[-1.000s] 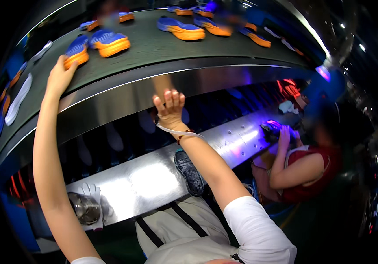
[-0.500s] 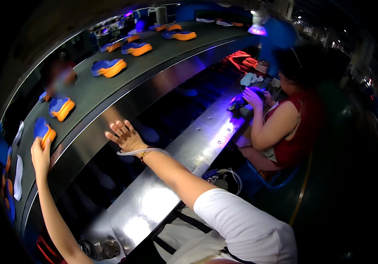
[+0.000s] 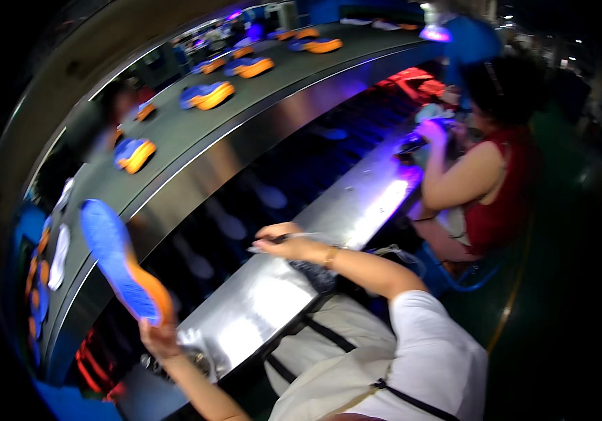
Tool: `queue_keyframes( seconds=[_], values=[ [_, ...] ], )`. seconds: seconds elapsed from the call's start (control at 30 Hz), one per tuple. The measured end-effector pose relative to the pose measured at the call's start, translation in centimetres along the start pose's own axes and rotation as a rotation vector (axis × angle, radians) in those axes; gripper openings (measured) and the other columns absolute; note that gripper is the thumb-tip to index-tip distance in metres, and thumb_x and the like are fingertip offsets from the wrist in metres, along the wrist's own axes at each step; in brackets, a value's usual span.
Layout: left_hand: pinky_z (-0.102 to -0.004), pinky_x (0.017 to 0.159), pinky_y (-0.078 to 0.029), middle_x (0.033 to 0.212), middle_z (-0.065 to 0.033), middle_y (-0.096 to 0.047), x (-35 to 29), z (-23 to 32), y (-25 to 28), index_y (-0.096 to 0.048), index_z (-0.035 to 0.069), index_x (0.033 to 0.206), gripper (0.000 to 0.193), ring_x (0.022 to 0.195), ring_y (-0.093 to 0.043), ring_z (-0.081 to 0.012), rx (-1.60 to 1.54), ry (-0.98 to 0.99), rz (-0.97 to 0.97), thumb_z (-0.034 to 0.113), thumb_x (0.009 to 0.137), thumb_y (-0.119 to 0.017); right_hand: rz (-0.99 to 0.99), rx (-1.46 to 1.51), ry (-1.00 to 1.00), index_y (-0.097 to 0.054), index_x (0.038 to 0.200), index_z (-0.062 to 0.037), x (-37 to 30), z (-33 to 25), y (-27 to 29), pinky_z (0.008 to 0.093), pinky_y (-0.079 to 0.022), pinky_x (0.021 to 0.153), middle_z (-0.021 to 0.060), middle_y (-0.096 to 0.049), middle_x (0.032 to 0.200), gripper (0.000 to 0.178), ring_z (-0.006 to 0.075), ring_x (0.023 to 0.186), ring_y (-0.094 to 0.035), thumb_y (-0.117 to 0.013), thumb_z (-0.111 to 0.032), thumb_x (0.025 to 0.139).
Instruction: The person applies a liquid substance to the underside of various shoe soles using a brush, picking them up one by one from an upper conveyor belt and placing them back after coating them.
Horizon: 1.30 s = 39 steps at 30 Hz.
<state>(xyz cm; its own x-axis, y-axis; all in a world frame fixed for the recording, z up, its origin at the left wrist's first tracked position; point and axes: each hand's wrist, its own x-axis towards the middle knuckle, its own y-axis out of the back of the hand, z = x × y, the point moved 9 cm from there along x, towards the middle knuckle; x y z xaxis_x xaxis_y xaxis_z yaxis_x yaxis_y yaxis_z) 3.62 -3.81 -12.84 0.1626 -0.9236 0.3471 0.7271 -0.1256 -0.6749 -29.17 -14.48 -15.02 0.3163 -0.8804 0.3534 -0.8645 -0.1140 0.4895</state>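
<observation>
White short sleeve (image 3: 436,344), beige apron-like garment (image 3: 322,382), bare hands (image 3: 159,339)
Broad black straps (image 3: 329,332) cross the beige cloth, with a narrower black tie (image 3: 413,402); a slim bracelet (image 3: 330,257) circles the right wrist.

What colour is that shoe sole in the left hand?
The shoe sole is blue with an orange side, seen best in the head view.

No legible text; no signs
</observation>
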Motion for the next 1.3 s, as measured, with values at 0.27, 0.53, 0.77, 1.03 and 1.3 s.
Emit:
queue_keyframes(
  seconds=[0.27, 0.53, 0.77, 1.03, 1.3],
  values=[
    [-0.0462, 0.094, -0.038, 0.123, -0.0220, -0.044, -11.0, -17.7, -0.8, -0.030, -0.006, 0.127, 0.070, 0.107, -0.049, -0.0346, -0.248, 0.772, 0.060, 0.033, 0.076, -0.054, 0.057, 0.821, -0.242, -0.058, 0.099, 0.0033, -5.6, 0.6, -1.0, 0.0233, -0.049, 0.073, 0.0108, -0.062, 0.094, 0.020, 0.0133, 0.082, -0.060, -0.055, -0.007, 0.083],
    [-0.0492, 0.089, -0.040, 0.118, -0.0214, -0.047, -8.9, -16.2, -8.0, -0.033, 0.004, 0.129, 0.100, 0.108, -0.049, -0.0340, -0.409, 0.555, -0.140, 0.081, 0.068, -0.017, -0.200, 0.964, -0.101, -0.060, 0.094, 0.0042, -6.1, -5.9, -5.1, 0.0290, -0.046, 0.083, 0.0137, -0.062, 0.097, 0.020, 0.0170, 0.091, -0.059, -0.059, -0.002, 0.076],
    [-0.0475, 0.086, -0.042, 0.112, -0.0216, -0.051, -9.9, -16.8, -8.7, -0.035, 0.005, 0.128, 0.099, 0.102, -0.052, -0.0346, -0.484, 0.617, -0.002, 0.080, 0.070, -0.008, -0.091, 1.114, -0.299, -0.058, 0.095, 0.0057, -4.2, -3.4, -6.8, 0.0282, -0.047, 0.076, 0.0152, -0.063, 0.094, 0.018, 0.0158, 0.082, -0.059, -0.057, -0.001, 0.077],
    [-0.0393, 0.102, -0.027, 0.131, -0.0066, -0.037, -10.1, -18.7, -5.8, -0.032, 0.014, 0.131, 0.078, 0.121, -0.036, -0.0220, -0.251, 0.583, 0.294, 0.070, 0.079, -0.013, -0.084, 0.271, 0.129, -0.063, 0.087, 0.0010, -4.5, -10.3, -6.9, 0.0258, -0.048, 0.068, 0.0118, -0.065, 0.083, 0.017, 0.0173, 0.075, -0.062, -0.063, -0.005, 0.071],
    [-0.0446, 0.084, -0.044, 0.103, -0.0179, -0.056, -8.8, -14.1, -3.4, -0.044, 0.005, 0.119, 0.086, 0.093, -0.056, -0.0302, -0.172, 0.502, 0.227, 0.072, 0.077, -0.008, -0.727, 0.253, 0.160, -0.063, 0.083, 0.0016, -10.3, -10.7, -8.5, 0.0290, -0.049, 0.068, 0.0145, -0.064, 0.080, 0.020, 0.0240, 0.073, -0.063, -0.062, -0.004, 0.064]
  ],
)
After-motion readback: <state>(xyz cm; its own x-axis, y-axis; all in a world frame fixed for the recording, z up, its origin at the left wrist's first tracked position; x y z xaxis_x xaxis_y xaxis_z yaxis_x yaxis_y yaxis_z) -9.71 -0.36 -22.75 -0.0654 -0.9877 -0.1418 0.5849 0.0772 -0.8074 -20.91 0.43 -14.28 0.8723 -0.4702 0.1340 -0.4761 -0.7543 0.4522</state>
